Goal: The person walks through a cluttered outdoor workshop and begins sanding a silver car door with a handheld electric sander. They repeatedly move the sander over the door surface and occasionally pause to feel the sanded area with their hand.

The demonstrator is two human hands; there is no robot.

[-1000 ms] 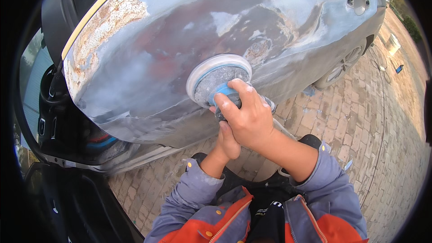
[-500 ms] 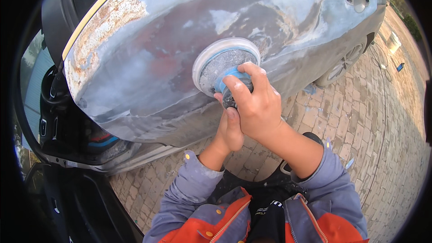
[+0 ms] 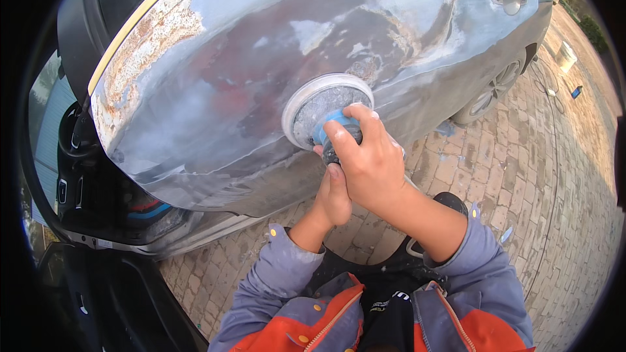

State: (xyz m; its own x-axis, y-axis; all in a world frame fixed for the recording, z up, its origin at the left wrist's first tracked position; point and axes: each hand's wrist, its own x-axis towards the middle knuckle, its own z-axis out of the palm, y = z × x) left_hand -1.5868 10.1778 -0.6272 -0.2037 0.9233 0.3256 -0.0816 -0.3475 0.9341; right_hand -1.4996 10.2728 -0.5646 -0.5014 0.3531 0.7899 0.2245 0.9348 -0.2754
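Both hands [image 3: 375, 164] grip the sander [image 3: 318, 113], forearms [image 3: 433, 227] angled inward.

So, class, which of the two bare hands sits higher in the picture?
The right hand, which reaches over the blue collar of the disc sander; the left hand sits lower.

site: open-air yard, serving as a car body workshop. i stand on brick paving [image 3: 508, 176]; daylight falls across it, greenery [image 3: 592, 29] beyond. evidence of bodywork: car side panel [image 3: 189, 130] in patchy grey, blue and reddish layers, rust [image 3: 147, 52] near one edge, dusty disc tool [image 3: 313, 114] at it. wheel [image 3: 501, 85] and pale bucket [image 3: 565, 57] farther along.
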